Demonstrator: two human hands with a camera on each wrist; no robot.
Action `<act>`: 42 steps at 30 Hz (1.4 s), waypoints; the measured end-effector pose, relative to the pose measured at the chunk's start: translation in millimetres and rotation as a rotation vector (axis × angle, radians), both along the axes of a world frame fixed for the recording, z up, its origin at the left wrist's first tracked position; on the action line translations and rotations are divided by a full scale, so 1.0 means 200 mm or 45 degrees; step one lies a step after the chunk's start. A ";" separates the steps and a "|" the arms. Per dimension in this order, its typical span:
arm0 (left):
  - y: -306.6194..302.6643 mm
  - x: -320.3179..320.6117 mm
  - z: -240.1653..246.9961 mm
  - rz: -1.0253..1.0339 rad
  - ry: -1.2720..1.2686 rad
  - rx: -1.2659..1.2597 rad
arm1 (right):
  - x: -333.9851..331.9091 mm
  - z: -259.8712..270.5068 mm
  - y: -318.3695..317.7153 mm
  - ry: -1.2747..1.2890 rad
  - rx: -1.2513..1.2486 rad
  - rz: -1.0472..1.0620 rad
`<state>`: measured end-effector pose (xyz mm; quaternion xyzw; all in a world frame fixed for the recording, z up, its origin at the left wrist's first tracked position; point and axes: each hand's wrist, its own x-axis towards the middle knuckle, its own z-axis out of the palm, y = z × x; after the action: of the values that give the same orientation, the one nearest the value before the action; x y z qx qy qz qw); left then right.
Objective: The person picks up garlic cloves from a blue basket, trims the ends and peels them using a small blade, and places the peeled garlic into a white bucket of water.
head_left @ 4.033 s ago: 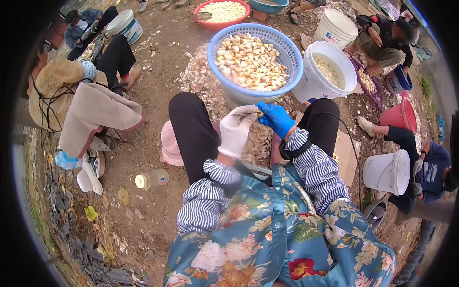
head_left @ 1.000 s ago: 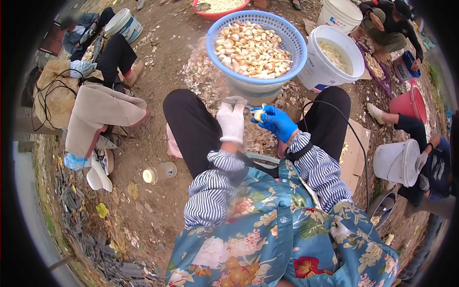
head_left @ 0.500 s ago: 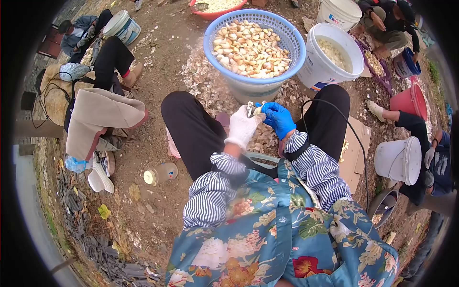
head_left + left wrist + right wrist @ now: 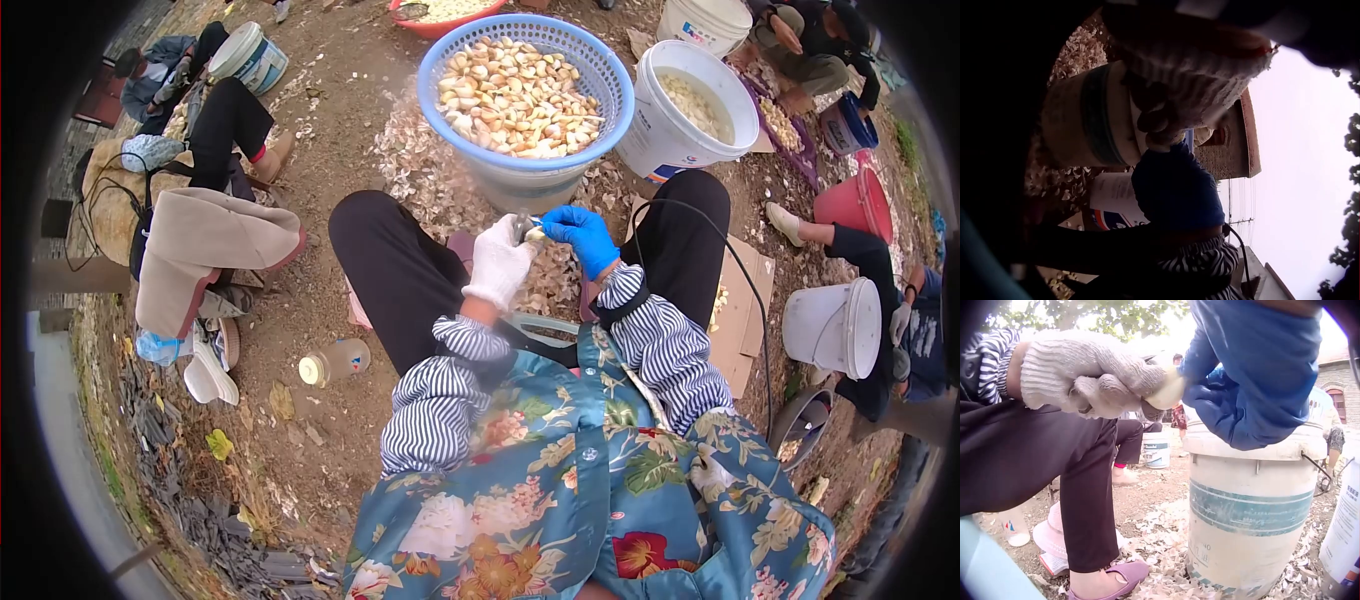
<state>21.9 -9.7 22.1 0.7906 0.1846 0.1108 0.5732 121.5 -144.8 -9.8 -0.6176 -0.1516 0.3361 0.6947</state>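
My left hand [image 4: 498, 262], in a white knitted glove, holds a small silvery metal tool [image 4: 520, 228] with curled fingers; its exact kind does not show. My right hand [image 4: 582, 238], in a blue rubber glove, pinches a pale garlic clove [image 4: 1167, 392] between thumb and fingers. In the right wrist view the gloved left fingers meet the clove from the other side. Both hands work close together above my lap. Just beyond them, a blue colander [image 4: 428, 100] heaped with unpeeled garlic cloves [image 4: 520, 95] rests on a white bucket [image 4: 1250, 550].
A white bucket of peeled cloves in water [image 4: 650, 130] stands right of the colander. Papery garlic skins [image 4: 420, 180] litter the ground. A lidded jar [image 4: 335, 362] lies at left, and a cable [image 4: 755, 290] loops over my right knee. Other people sit around with buckets.
The hands were apart a second ago, with the clove in the right; they have come together, and the left hand's metal tool is now against the clove. The view has shifted slightly.
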 end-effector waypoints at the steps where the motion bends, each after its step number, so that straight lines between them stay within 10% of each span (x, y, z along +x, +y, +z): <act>1: 0.00 0.01 -0.04 -0.026 -0.054 -0.031 | 0.02 0.00 -0.01 0.138 0.005 0.035; 13: 0.01 -0.01 0.10 -0.005 0.039 -0.737 | 0.05 -0.04 -0.07 0.809 0.490 0.260; 23: -0.05 0.00 0.06 0.106 0.257 -0.690 | -0.06 -0.06 0.01 -0.079 -0.089 0.027; 31: 0.04 -0.01 0.01 -0.007 -0.117 -1.406 | 0.03 -0.08 -0.05 1.149 0.716 -0.299; 35: 0.03 -0.02 0.06 0.038 -0.159 -1.356 | 0.06 -0.07 -0.10 -0.217 -0.525 0.304; 38: 0.03 -0.01 0.02 0.066 -0.173 -1.307 | -0.03 -0.13 -0.05 -1.071 -0.825 0.060; 42: 0.02 0.00 0.03 0.185 0.016 -1.226 | -0.05 0.06 -0.01 -1.279 -0.521 -0.182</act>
<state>21.4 -5.0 28.9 0.4212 0.2731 0.0479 0.8636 112.4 -146.0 3.0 -0.8335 -0.3538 -0.0256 0.4237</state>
